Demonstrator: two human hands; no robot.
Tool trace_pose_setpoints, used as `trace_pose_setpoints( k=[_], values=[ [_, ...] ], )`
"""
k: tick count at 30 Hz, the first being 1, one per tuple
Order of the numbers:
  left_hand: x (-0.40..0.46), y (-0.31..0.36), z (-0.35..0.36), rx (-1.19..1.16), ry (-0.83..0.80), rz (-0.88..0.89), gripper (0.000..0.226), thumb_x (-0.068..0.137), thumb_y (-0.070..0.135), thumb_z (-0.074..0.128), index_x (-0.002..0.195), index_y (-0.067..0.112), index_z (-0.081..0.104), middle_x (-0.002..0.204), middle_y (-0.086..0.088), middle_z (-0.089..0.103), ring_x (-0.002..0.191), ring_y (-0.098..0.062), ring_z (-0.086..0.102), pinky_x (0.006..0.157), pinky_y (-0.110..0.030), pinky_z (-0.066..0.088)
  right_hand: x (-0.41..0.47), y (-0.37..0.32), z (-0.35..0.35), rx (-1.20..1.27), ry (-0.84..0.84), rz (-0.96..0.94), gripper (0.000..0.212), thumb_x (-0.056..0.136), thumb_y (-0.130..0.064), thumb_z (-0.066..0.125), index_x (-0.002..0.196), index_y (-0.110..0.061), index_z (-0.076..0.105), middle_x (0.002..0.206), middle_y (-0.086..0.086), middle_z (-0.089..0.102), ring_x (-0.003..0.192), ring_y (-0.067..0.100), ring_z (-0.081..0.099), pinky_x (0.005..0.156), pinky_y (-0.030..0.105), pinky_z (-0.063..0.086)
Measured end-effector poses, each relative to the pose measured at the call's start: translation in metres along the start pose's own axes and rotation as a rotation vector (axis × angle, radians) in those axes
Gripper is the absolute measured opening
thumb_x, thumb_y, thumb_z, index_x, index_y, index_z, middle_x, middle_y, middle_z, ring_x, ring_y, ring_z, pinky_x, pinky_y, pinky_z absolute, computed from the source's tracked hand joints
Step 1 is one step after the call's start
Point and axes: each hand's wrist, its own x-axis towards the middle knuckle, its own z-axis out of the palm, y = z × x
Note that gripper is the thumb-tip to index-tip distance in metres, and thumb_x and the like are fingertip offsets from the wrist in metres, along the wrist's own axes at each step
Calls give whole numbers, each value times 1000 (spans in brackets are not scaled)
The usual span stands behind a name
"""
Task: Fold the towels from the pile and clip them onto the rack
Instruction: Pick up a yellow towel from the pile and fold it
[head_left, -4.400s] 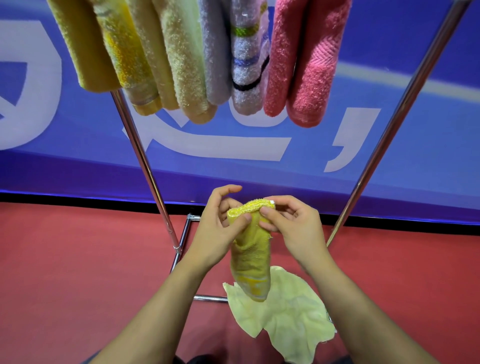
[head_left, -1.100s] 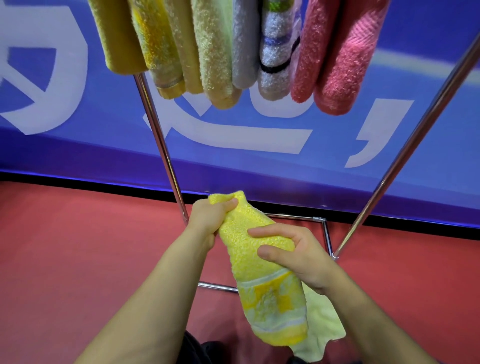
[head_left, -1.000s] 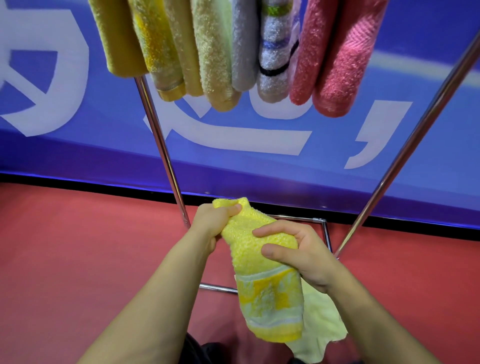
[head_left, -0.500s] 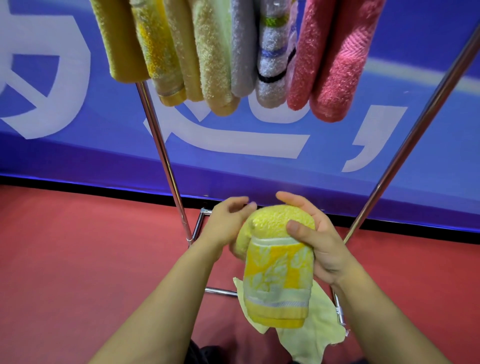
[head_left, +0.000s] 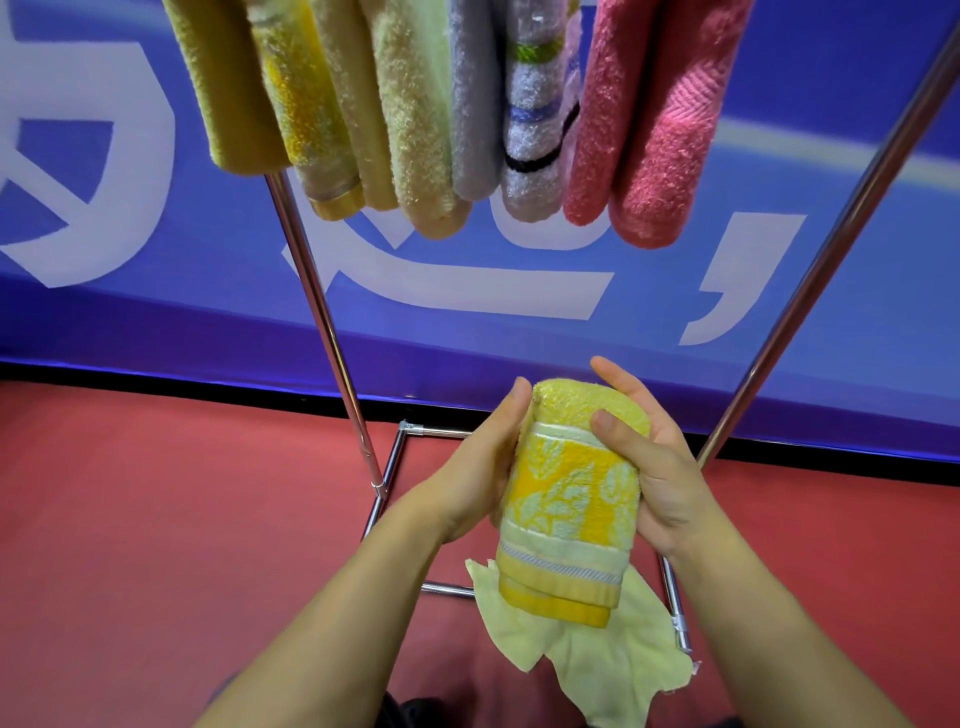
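A folded yellow towel (head_left: 569, 499) with an orange leaf-patterned band is held upright between two bare hands, in front of the chrome rack (head_left: 322, 322) and above the red floor (head_left: 156, 545). Its long axis runs roughly vertical, tilted a little to the right at the top; the rounded fold points up and away from the camera, and the striped hem end points down toward the person. The left hand (head_left: 478, 473) presses against the towel's left side, thumb up by the fold and the other fingers hidden behind the cloth. The right hand (head_left: 660, 467) wraps the right side, its thumb (head_left: 608, 428) curled over the front just below the fold and the fingers reaching behind the top. Both hands are clamped on this one towel.

Directly beneath it, one pale yellow cloth (head_left: 587, 654) lies crumpled on the floor across the rack's base bars.

Overhead, about eight folded towels (head_left: 415, 119) hang side by side from the top of the rack, their long axes vertical and folded ends pointing down: four in yellow and cream shades at left, one grey, one white with coloured stripes, and two pink at right. How they are fastened lies out of frame. Two slanted chrome uprights frame the scene. A blue banner (head_left: 519, 291) with white lettering stands behind the rack.
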Motion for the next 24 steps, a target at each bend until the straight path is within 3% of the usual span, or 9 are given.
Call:
trace_pose_setpoints(
  k=[2,7,12,19,24],
  values=[
    [-1,-3,2,-14,4,12,78,92,71,44,143,15,56,141,-13,63,133,-30,58,115,-47,43,1,1,0,-20,2,-4,54,82,-4,65,133,-22,63,110,20,72,91,32,74,77,44,63],
    [-2,-6,6,73,61,94,52,86,39,72,132,14,64,127,-14,71,118,-31,68,103,-44,54,3,5,-3,-54,15,-7,54,83,-5,66,135,-21,61,110,21,72,94,33,73,80,45,63],
    [3,-13,12,185,197,107,40,86,15,81,124,13,69,117,-13,76,111,-33,72,98,-46,57,8,9,-3,-90,42,5,54,86,-9,67,138,-23,59,110,18,72,95,30,72,80,41,62],
    [5,-17,10,137,312,107,32,86,14,80,117,10,74,111,-12,78,105,-30,75,95,-46,59,12,9,-2,-62,81,49,60,85,-16,69,142,-26,54,114,20,73,96,32,74,73,40,63],
    [7,-19,6,44,360,75,32,87,20,79,116,6,75,113,-17,77,107,-35,73,99,-55,56,15,17,0,-45,152,59,79,78,-18,74,149,-30,43,118,16,74,104,32,74,81,44,62]
  ],
)
